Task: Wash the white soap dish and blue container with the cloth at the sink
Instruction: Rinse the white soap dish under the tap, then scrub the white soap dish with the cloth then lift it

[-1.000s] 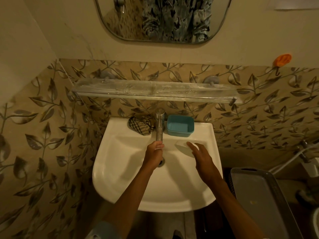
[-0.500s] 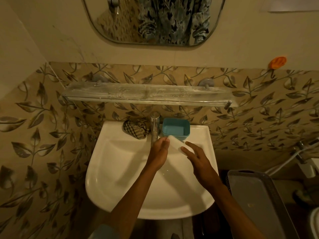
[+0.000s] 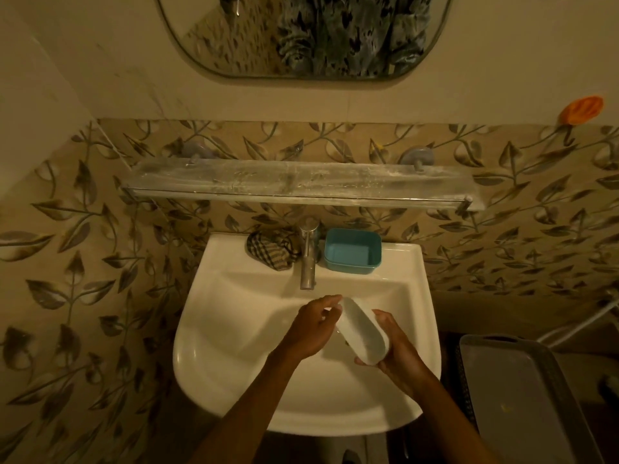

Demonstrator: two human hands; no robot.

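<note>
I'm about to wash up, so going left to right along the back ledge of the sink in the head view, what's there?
Checked cloth → tap → blue container.

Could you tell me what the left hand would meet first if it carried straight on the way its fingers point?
Probably the white soap dish: the left hand points up and right, straight at its near end, apparently already touching.

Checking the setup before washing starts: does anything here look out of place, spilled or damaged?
Nothing looks spilled or broken. One oddity: the checked cloth lies bunched on the white sink ledge, unused, while both hands hold the white oval soap dish. The glass shelf looks smeared.
</note>
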